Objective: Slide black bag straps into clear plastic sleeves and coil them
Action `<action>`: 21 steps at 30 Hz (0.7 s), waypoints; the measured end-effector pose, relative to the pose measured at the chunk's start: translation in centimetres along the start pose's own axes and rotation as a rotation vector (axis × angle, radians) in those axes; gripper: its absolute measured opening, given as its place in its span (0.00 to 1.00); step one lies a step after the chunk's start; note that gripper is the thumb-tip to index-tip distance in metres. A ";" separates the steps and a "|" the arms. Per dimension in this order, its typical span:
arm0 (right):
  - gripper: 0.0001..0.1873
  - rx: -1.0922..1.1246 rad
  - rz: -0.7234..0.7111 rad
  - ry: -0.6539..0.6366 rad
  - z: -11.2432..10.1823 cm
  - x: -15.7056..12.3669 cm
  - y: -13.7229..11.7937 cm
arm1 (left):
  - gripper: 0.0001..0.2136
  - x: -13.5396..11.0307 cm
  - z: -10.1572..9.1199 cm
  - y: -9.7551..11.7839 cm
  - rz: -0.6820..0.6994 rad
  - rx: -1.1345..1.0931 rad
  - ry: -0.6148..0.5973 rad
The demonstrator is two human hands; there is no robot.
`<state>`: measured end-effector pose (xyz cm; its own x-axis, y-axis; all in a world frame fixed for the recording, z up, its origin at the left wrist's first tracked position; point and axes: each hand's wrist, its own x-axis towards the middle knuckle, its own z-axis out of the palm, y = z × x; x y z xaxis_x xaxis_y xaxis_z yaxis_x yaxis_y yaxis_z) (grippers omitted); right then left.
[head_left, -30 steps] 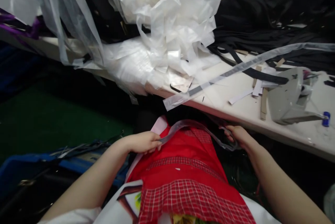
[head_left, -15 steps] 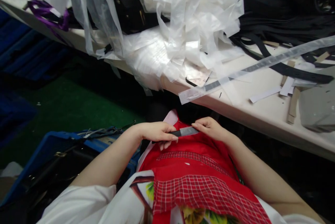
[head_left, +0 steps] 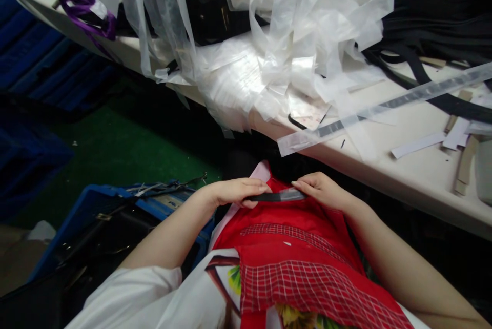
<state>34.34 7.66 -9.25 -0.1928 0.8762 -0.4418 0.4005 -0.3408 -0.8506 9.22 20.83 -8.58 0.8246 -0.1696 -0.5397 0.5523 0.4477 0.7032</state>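
Observation:
My left hand (head_left: 234,191) and my right hand (head_left: 321,189) are close together over my lap, just under the table edge. Between them they pinch a short dark strap in a clear plastic sleeve (head_left: 279,196), held level. The left fingers close on its left end, the right fingers on its right end. Below the strap lies my red checked apron (head_left: 292,247).
A white table (head_left: 403,175) runs across the top right, with a heap of clear plastic sleeves (head_left: 292,26), black straps (head_left: 430,37), a long sleeved strap (head_left: 384,106) hanging over the edge, and paper scraps (head_left: 418,144). A blue crate (head_left: 100,206) of dark items stands at my left.
A second ago my hands were apart with a loop of clear sleeve between them. They have come together on the short sleeved strap; since half a second ago little has moved.

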 end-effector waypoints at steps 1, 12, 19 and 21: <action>0.30 0.034 -0.009 0.013 -0.2 -0.1 0.2 | 0.22 -0.1 0.0 0.1 0.018 -0.025 -0.003; 0.29 -0.020 -0.030 0.128 -0.6 -0.4 -1.1 | 0.20 -0.3 1.7 1.9 0.095 0.219 0.115; 0.28 -0.232 -0.203 0.085 -1.1 1.0 -5.9 | 0.15 -2.5 3.9 5.5 -0.018 0.411 0.302; 0.27 -0.287 -0.272 0.091 -0.9 1.8 -7.5 | 0.13 -3.2 4.3 6.3 -0.028 0.329 0.375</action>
<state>31.80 12.12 -3.43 -0.2508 0.9524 -0.1735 0.5818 0.0051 -0.8133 10.63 20.39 -0.39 0.7416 0.1774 -0.6470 0.6325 0.1365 0.7624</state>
